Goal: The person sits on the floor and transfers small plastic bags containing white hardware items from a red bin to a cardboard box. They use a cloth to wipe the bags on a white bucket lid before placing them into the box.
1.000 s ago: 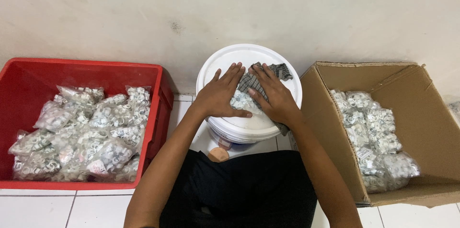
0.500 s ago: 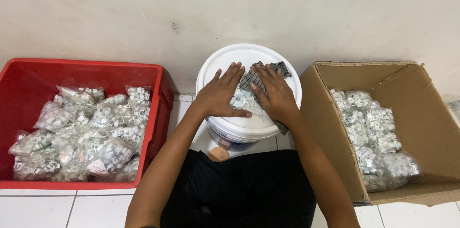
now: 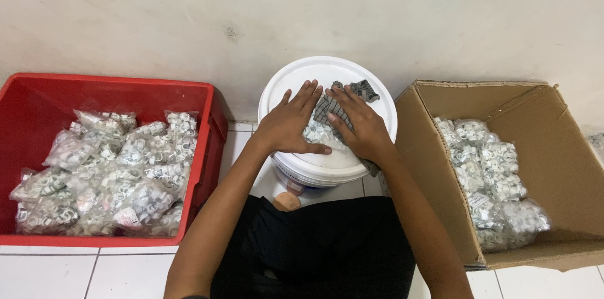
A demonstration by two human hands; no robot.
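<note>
Our left hand (image 3: 290, 128) and right hand (image 3: 358, 124) press flat, grips open, on the white bucket lid (image 3: 286, 85) mid-surface, rim clear, red crate (image 3: 211, 116) and cardboard box (image 3: 418, 142) close beside.

Both hands hide most of the checked cloth (image 3: 362, 90) and the small white pieces (image 3: 316, 132).

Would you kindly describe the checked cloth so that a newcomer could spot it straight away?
Between the red crate and the cardboard box stands a white bucket with a white lid. The checked cloth lies on that lid, partly under the right hand, beside the left hand. It is the only grey woven thing; everything nearby is plastic or card.
</note>
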